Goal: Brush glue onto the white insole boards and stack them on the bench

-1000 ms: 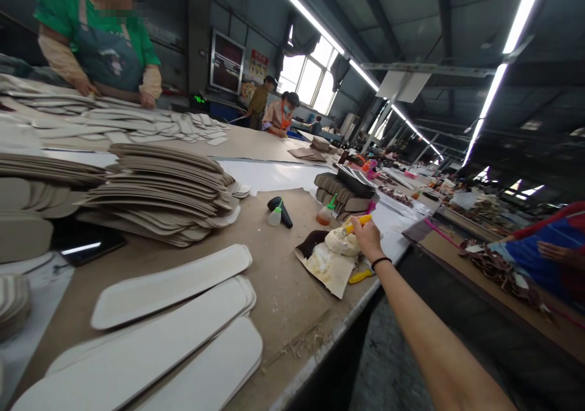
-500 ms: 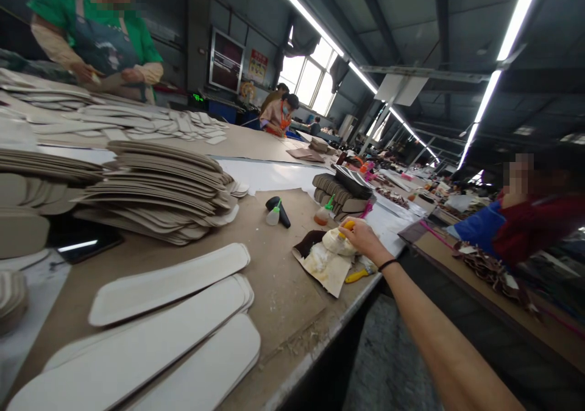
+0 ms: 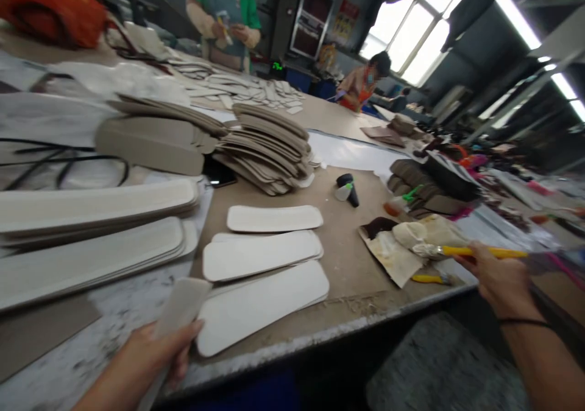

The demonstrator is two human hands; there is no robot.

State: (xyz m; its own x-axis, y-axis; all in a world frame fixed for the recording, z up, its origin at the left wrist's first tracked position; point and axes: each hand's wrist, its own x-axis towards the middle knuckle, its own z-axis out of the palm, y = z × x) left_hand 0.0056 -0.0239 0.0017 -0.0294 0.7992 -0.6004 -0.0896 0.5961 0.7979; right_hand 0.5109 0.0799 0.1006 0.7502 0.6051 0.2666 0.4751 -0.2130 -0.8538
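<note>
Low in the head view, my left hand [image 3: 153, 350] grips a narrow pale strip [image 3: 183, 300] beside the nearest of several white rounded panels [image 3: 265, 307]. My right hand [image 3: 500, 277] is closed around the yellow handle of a brush [image 3: 454, 251]. The brush's whitened bristles lie over a cream-smeared cloth bundle [image 3: 434, 231] on a stained, folded sheet [image 3: 388, 254]. Just below, a second yellow-handled brush [image 3: 429, 279] rests close to the table edge.
Stacks of brown-edged panels [image 3: 267, 146] stand behind the white ones, with more long panels [image 3: 91, 259] at left. A small green-tipped bottle [image 3: 343, 192] leans by a black object. Across the table, a person in a green top [image 3: 223, 9] handles something.
The view has swung left, bringing my left hand with the pale strip into sight. My right hand has drawn back from the cloth bundle, exposing the brush.
</note>
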